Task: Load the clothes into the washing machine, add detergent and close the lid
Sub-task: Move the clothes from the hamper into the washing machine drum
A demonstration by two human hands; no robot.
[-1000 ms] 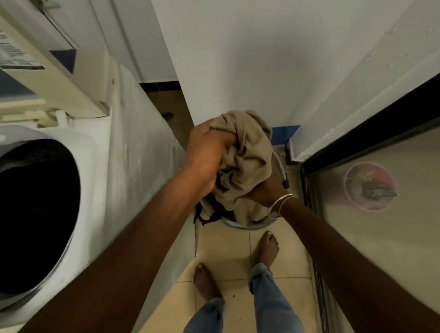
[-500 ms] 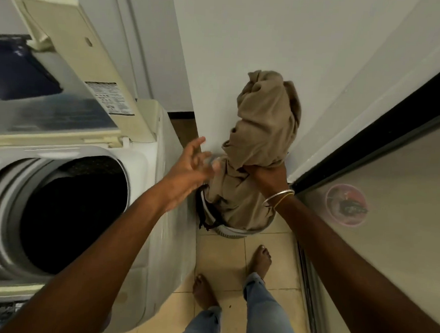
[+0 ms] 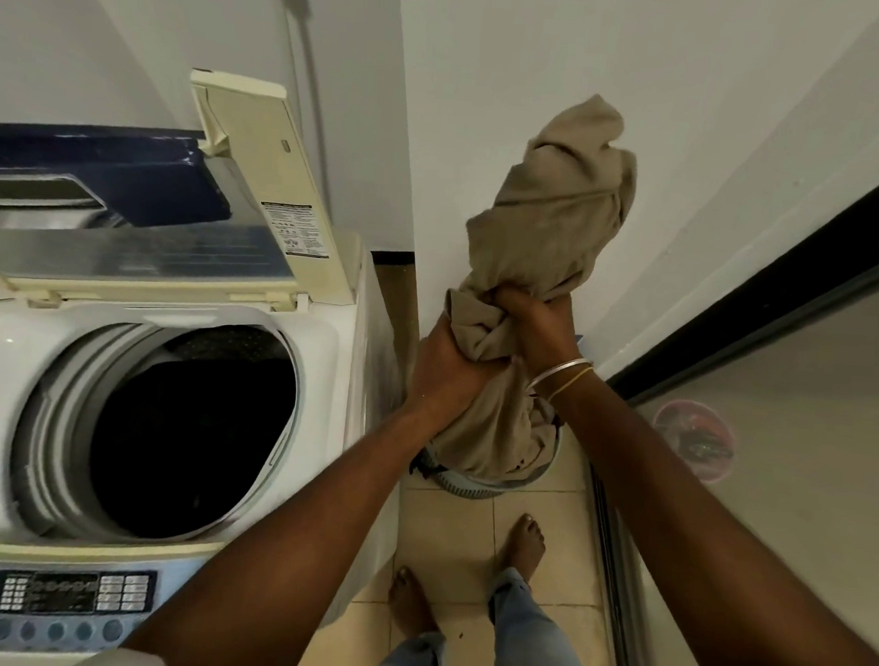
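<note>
A bunched beige garment [image 3: 547, 221] hangs in the air to the right of the top-loading washing machine [image 3: 10, 337]. My right hand [image 3: 535, 328] grips it around the middle, and my left hand [image 3: 445, 374] grips it just below. The garment's lower end trails into a round laundry basket [image 3: 474, 487] on the floor. The machine's lid [image 3: 261, 188] stands folded up at the back. Its dark drum [image 3: 174, 435] is open, and what lies inside cannot be made out.
A white wall corner [image 3: 492, 104] rises just behind the garment. On the right runs a sliding glass door [image 3: 776, 508] with a dark frame. My bare feet [image 3: 527, 544] stand on beige tiles in the narrow gap between machine and door. The control panel [image 3: 61, 598] is at the machine's front.
My left hand, open and apart from the garment half a second ago, has closed on it below the right hand. The garment was lifted higher out of the basket.
</note>
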